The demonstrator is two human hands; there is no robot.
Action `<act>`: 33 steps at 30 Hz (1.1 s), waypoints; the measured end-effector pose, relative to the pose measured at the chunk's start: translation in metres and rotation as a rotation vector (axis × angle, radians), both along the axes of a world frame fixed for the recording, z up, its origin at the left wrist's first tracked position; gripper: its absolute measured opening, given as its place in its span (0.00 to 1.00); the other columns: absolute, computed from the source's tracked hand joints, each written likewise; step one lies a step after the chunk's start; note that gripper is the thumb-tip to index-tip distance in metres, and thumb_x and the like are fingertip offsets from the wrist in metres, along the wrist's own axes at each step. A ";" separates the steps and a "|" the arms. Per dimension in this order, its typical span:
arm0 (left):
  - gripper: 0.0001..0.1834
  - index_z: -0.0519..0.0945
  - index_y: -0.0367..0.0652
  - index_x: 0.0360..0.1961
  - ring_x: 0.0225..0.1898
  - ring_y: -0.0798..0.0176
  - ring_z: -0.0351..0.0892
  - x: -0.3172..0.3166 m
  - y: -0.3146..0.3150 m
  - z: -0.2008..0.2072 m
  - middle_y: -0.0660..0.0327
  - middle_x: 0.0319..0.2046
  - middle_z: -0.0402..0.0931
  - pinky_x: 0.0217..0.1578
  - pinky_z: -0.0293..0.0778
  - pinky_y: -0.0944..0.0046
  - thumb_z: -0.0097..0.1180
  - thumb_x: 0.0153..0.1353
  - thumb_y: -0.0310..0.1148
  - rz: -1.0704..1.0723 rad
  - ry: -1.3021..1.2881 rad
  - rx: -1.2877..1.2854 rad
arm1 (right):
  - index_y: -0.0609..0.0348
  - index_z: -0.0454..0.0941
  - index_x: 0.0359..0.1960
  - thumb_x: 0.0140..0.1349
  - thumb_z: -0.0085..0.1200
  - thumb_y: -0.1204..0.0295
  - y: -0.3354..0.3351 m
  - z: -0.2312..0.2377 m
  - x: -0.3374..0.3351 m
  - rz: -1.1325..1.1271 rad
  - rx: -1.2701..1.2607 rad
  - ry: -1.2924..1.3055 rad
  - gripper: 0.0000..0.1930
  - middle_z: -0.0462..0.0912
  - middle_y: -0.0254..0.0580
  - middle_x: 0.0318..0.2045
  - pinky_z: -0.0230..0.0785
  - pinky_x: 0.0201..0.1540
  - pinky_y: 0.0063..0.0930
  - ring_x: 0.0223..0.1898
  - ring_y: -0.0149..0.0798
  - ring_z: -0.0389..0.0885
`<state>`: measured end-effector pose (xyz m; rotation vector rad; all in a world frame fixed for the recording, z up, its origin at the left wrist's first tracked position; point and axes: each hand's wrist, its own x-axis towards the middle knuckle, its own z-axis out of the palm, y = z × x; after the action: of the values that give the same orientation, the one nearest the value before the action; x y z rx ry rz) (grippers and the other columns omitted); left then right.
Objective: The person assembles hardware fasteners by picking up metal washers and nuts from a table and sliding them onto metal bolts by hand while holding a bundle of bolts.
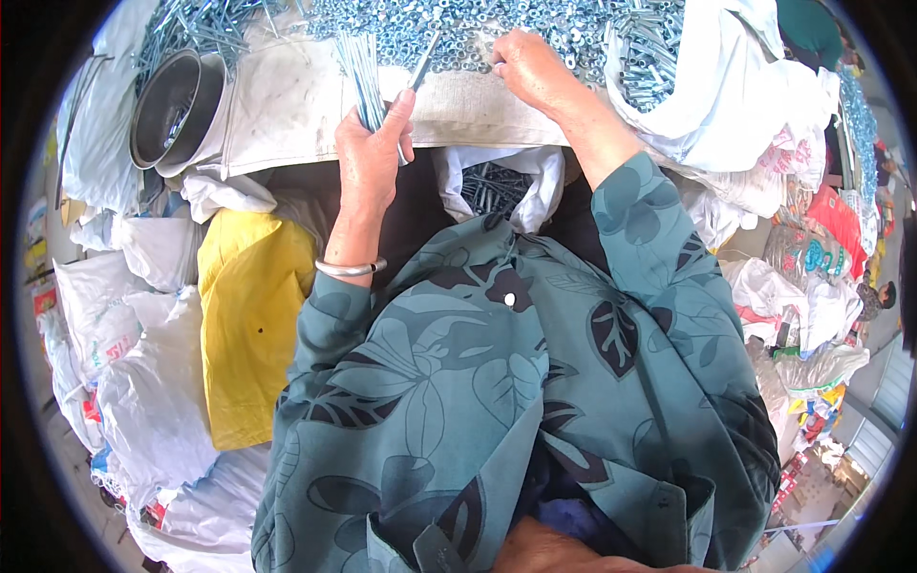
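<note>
My left hand (371,153) is closed around a bundle of long silvery bolts (361,69) that stick up out of the fist. My right hand (528,63) reaches forward with fingers bent down, resting on the edge of a heap of small metal nuts (458,27) spread on a pale cloth (287,100). What the right fingers hold is hidden. A silver bangle (350,268) circles my left wrist. Below the cloth edge a white bag with dark bolts (494,186) sits open in front of my lap.
A grey metal bowl (172,105) lies tilted at the upper left near loose bolts (191,24). More bolts (645,57) lie at the upper right on a white sack. A yellow bag (250,325) and white sacks (143,382) are on my left; printed bags (807,258) on the right.
</note>
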<state>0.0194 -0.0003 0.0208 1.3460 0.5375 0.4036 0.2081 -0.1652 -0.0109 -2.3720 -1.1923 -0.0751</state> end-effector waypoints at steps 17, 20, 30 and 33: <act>0.17 0.76 0.37 0.32 0.16 0.74 0.67 -0.009 -0.012 -0.007 0.65 0.20 0.72 0.16 0.62 0.72 0.67 0.59 0.41 -0.159 0.093 0.063 | 0.64 0.78 0.30 0.48 0.58 0.82 -0.010 0.012 -0.002 0.017 -0.102 0.073 0.06 0.80 0.55 0.30 0.72 0.40 0.44 0.38 0.57 0.80; 0.17 0.76 0.37 0.32 0.15 0.74 0.67 -0.010 -0.012 -0.007 0.65 0.20 0.72 0.15 0.62 0.73 0.67 0.59 0.41 -0.145 0.096 0.070 | 0.64 0.78 0.29 0.47 0.58 0.82 -0.011 0.013 0.004 0.040 -0.147 0.086 0.07 0.79 0.55 0.27 0.72 0.38 0.43 0.35 0.57 0.80; 0.15 0.76 0.36 0.30 0.15 0.74 0.67 -0.011 -0.022 -0.009 0.65 0.20 0.72 0.15 0.62 0.72 0.66 0.60 0.37 -0.210 0.144 0.126 | 0.66 0.76 0.33 0.57 0.56 0.80 -0.023 0.051 -0.026 -0.089 0.141 0.759 0.04 0.82 0.47 0.27 0.76 0.36 0.30 0.30 0.40 0.85; 0.18 0.78 0.34 0.30 0.13 0.72 0.69 -0.010 -0.025 -0.009 0.64 0.15 0.72 0.16 0.65 0.68 0.67 0.58 0.41 -0.221 0.155 0.213 | 0.68 0.75 0.39 0.61 0.55 0.78 -0.026 0.055 -0.037 0.036 0.429 0.836 0.07 0.83 0.43 0.30 0.77 0.39 0.24 0.33 0.34 0.86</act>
<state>0.0093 -0.0251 0.0114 1.6330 0.4758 0.1788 0.1709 -0.1910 0.0438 -1.7062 -0.7062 0.5605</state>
